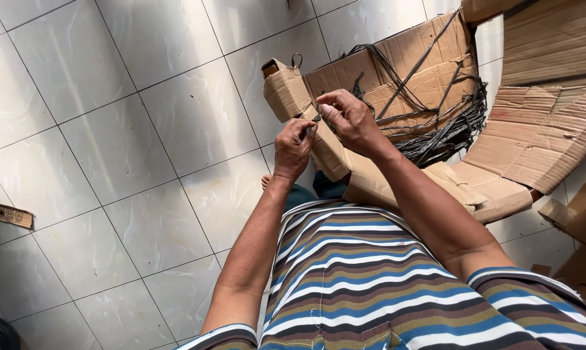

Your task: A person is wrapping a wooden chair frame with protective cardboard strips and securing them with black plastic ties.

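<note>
Pinching thin dark strip point(311, 123), between both hands point(322, 133)

Both hands meet over the near edge of the cardboard box point(396, 65) on the floor point(111, 129). A wire bundle point(435, 123) lies in the box, more cardboard sheets point(539, 129) to its right, a small scrap point(6, 214) far left.

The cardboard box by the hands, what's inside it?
Inside the open cardboard box lies a tangle of thin dark strips, some spilling over its edge. The right hand and left hand cover its near corner, and the bottom is hidden.
</note>
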